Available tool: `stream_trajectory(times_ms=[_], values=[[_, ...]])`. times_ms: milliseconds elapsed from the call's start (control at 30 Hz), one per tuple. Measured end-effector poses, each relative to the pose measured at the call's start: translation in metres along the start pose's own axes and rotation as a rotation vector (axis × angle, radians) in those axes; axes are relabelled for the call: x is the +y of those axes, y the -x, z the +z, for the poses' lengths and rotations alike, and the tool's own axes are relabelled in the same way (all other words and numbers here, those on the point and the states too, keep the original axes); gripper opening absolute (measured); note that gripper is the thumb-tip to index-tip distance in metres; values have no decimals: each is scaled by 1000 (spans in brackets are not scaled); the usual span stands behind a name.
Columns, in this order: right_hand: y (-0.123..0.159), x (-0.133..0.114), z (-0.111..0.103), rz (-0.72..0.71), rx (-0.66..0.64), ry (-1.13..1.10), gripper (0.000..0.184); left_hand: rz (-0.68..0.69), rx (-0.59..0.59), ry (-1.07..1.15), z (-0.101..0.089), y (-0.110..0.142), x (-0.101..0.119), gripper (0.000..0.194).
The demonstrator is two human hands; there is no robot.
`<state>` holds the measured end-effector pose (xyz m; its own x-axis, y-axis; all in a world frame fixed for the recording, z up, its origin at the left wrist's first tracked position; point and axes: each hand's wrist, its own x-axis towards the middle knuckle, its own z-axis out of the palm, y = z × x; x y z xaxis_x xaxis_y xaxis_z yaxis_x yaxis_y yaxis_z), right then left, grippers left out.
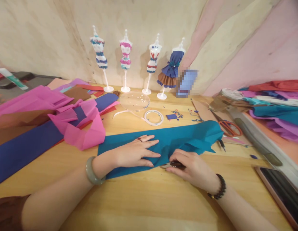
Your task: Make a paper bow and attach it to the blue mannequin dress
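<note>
My left hand (pixel 135 152) lies flat with fingers spread on a teal crepe paper sheet (pixel 177 138), pressing it onto the wooden table (pixel 144 199). My right hand (pixel 189 166) is closed around a small dark metal tool (pixel 174 165), probably small scissors, at the near edge of the teal sheet, just right of the left fingertips. The right part of the teal sheet is rumpled and lifts off the table.
Pink paper (pixel 83 128) and blue paper (pixel 26 147) lie at the left. Several small dress forms (pixel 126 57) stand by the wall. A tape roll (pixel 153 117), a clear lid (pixel 134 101), orange scissors (pixel 229 126), stacked papers (pixel 276 106) and a phone (pixel 283 192) are around.
</note>
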<state>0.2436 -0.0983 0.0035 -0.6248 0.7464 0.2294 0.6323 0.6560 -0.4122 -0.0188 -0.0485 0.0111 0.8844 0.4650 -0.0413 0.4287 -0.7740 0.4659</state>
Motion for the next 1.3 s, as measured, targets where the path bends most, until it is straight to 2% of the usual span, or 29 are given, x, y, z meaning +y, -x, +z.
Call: stream_trajectory(times_ms=[300, 633, 1033, 1300], values=[[1, 0, 1, -41, 20, 22, 28, 2, -16, -33, -3, -1, 2, 44], [-1, -4, 2, -18, -2, 17, 27, 2, -9, -47, -2, -1, 3, 44], [-2, -5, 6, -86, 50, 58, 31, 7, 5, -57, -1, -1, 2, 43], [-4, -7, 8, -69, 23, 59, 31, -4, 5, -41, -2, -1, 3, 42]])
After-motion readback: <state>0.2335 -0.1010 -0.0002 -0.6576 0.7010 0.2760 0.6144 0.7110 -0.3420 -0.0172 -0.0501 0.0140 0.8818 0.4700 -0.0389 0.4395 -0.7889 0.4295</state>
